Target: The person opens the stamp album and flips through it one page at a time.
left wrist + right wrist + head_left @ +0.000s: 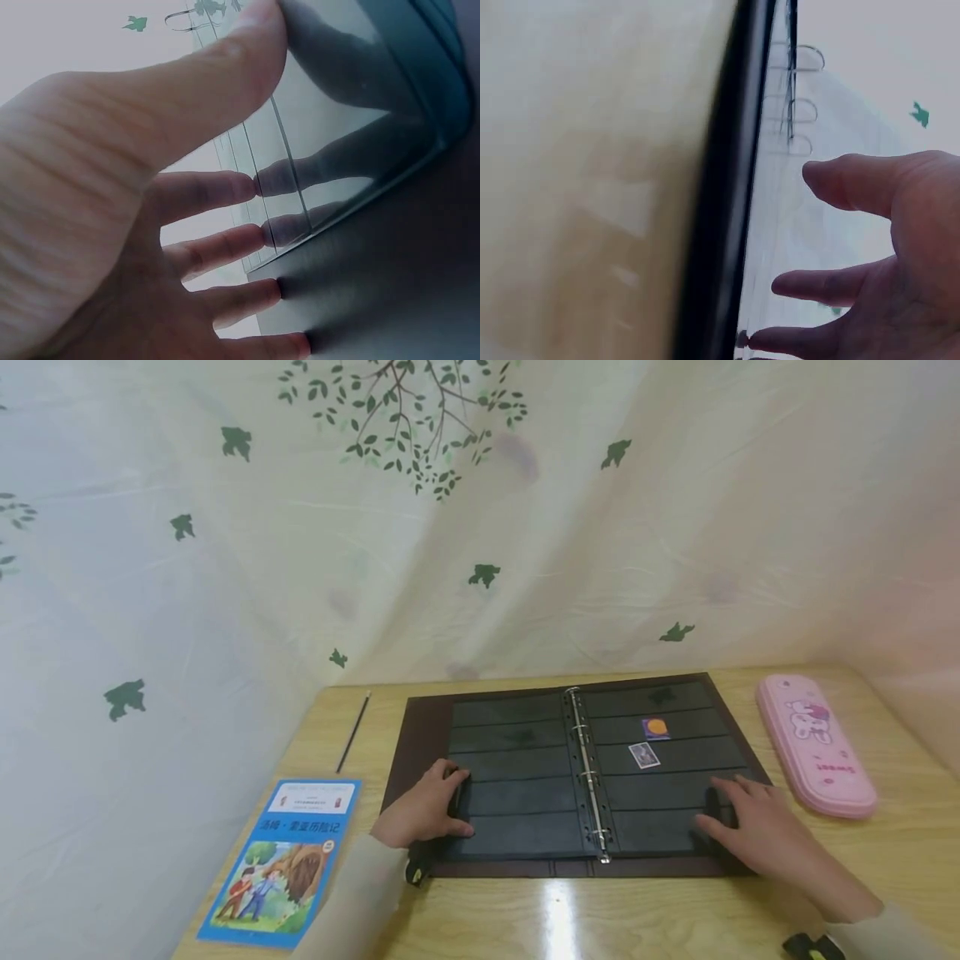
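An open ring binder (517,793) with black strip-pocket pages and a metal ring spine lies before me. On its right page are two small stamps, one purple with an orange disc (656,729) and one greyish with a white border (644,756). My left hand (426,806) rests at the left page's outer edge, fingers spread. In the left wrist view its fingertips (244,187) touch the glossy page and the cover. Over the lower right corner of the right page is my right hand (765,827), thumb and fingers apart, holding nothing.
A blue picture book (277,860) lies at the table's left, with a thin dark pencil (354,731) behind it. To the right of the binder sits a pink pencil case (817,745). A printed curtain (420,568) hangs along the back and sides of the wooden table (480,918).
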### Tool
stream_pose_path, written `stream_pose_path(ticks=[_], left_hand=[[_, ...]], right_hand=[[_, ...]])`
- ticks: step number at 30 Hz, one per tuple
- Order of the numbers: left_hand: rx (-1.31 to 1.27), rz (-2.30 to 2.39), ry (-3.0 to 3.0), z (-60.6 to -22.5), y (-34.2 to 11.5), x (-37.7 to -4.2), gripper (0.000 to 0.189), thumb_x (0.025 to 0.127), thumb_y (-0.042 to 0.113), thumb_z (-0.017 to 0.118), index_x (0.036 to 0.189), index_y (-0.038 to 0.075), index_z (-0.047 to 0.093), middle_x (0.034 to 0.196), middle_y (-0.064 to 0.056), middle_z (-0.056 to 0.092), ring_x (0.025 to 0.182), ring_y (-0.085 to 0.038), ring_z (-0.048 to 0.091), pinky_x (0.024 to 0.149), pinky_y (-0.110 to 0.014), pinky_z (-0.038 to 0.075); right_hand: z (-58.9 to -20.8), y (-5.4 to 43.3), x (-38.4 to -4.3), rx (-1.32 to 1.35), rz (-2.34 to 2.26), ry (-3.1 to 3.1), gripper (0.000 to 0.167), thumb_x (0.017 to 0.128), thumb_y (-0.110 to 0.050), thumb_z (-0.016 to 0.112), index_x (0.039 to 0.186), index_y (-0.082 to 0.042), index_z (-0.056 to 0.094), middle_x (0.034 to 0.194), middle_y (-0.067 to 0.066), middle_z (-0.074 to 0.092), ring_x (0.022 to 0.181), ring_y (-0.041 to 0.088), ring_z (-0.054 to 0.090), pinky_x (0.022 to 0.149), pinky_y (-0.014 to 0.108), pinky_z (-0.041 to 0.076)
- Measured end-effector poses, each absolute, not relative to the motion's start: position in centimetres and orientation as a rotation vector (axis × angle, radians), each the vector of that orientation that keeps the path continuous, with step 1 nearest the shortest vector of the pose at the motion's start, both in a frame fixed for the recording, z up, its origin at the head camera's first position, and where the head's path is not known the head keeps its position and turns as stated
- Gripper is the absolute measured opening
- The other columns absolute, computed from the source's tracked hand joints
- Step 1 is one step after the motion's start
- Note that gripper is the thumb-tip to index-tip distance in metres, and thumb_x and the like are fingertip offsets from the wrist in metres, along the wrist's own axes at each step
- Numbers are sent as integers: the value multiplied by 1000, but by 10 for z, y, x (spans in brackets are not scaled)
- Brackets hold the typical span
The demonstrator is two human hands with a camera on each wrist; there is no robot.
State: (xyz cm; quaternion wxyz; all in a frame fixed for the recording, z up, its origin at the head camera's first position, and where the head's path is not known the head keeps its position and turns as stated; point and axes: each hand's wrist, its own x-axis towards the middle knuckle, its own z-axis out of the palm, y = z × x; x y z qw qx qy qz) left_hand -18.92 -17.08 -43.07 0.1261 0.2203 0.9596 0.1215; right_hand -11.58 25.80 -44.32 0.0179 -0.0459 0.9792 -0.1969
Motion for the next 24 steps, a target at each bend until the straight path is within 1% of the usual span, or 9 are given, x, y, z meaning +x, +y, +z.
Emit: stream_pose_path(ticks=[2, 7, 12, 15, 19, 21, 24], left_hand=[[634, 344, 2794, -431, -170, -189, 83, 74, 39, 81, 140, 5, 44, 136, -17, 36, 126, -32, 39, 93, -43, 42], [625, 327, 2794, -432, -170, -190, 84, 73, 40, 81, 140, 6, 44, 137, -16, 35, 126, -31, 38, 93, -43, 42], [627, 326, 2795, -432, -170, -190, 84, 73, 40, 81, 141, 6, 43, 138, -17, 34, 127, -31, 38, 94, -43, 42], [626, 324, 2792, -432, -170, -190, 84, 74, 40, 81, 141, 6, 43, 138, -16, 34, 127, -32, 38, 94, -43, 42], [626, 328, 2792, -431, -170, -189, 84, 74, 39, 81, 141, 6, 43, 138, -16, 34, 127, -32, 38, 93, -43, 42], [627, 329, 2794, -431, -170, -189, 83, 74, 39, 81, 141, 6, 43, 138, -16, 35, 127, -32, 38, 94, -43, 42], [626, 338, 2795, -431, -170, -189, 83, 74, 38, 81, 140, 5, 44, 138, -17, 35, 127, -32, 38, 94, -43, 42]], right_hand=[[-447, 267, -110, -102, -612, 3042, 78, 87, -52, 60, 128, 13, 45, 127, 48, 31, 113, 65, 27, 88, 71, 26], [-450, 275, -99, -56, -638, 3077, 77, 88, -48, 62, 127, 16, 43, 124, 51, 31, 112, 65, 28, 87, 71, 26], [-450, 274, -96, -41, -661, 3106, 75, 88, -46, 63, 126, 16, 44, 123, 49, 35, 111, 63, 29, 87, 71, 26], [-450, 273, -95, -52, -692, 3134, 71, 88, -43, 64, 126, 14, 46, 121, 46, 39, 111, 62, 29, 87, 70, 26], [-448, 272, -92, -73, -745, 3177, 65, 88, -39, 65, 125, 11, 48, 120, 43, 40, 108, 61, 33, 84, 70, 27], [-446, 271, -91, -97, -794, 3213, 60, 88, -34, 66, 123, 11, 49, 119, 42, 40, 107, 59, 34, 84, 69, 27], [-440, 267, -88, -157, -880, 3283, 48, 89, -24, 66, 120, 10, 53, 123, 38, 40, 108, 57, 36, 85, 67, 28]])
